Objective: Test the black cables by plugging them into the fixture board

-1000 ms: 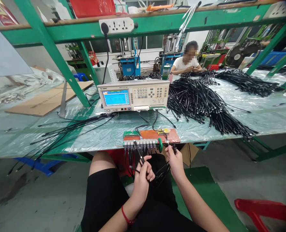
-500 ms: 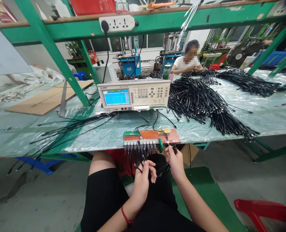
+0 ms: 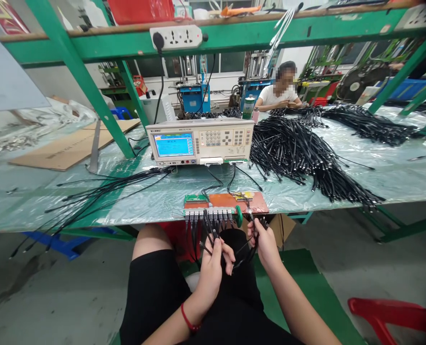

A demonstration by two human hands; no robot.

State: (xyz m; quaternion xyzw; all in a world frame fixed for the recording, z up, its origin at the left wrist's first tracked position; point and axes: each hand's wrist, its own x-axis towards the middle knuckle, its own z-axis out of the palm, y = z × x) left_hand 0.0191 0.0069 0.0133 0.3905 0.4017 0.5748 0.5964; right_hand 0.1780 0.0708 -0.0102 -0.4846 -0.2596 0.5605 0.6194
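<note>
Hands work just below the table edge. The left hand point(image 3: 213, 261) is closed around a bunch of thin black cables point(image 3: 242, 251) near their plugs. The right hand point(image 3: 265, 242) pinches the other ends of the same cables, close to the green handle point(image 3: 238, 215). The cables loop between the two hands, above the person's lap. Just over the hands sits a test board point(image 3: 225, 203) on the table point(image 3: 90, 201), with a row of plugs hanging from its front. Behind it stands a grey tester box point(image 3: 200, 141) with a blue screen. A big pile of black cables point(image 3: 299, 153) lies to the right. Another person point(image 3: 279, 93) sits far across the table.
</note>
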